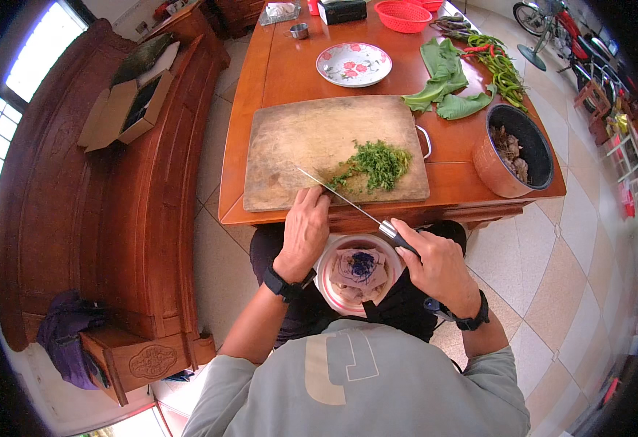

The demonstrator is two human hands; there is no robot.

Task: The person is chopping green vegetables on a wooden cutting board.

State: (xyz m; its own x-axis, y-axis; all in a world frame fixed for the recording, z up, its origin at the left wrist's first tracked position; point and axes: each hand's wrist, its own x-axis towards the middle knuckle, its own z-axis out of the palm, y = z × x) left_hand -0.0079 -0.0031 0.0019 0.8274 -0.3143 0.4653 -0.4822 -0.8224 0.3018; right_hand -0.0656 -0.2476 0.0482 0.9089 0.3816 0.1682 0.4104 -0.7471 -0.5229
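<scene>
My right hand (433, 257) is closed round the black and silver handle of a kitchen knife (340, 195), whose blade points up and left over the near edge of a wooden cutting board (308, 125). At that edge my left hand (309, 218) has its fingers bent just left of the blade; whether they pinch any greens is hidden. A pile of chopped green herbs (379, 165) lies on the board's right half, with scattered bits reaching the blade. Below the table edge, between my hands, a round white container with red rings (327, 273) holds crumpled paper.
Behind the board stands a floral plate (354, 64). Large green leaves (444, 71), green and red peppers (496, 65) and a red plastic basket (403, 17) lie farther back. A pot of garlic bulbs (501, 175) stands at the right table edge. A wooden bench (149, 207) is at left.
</scene>
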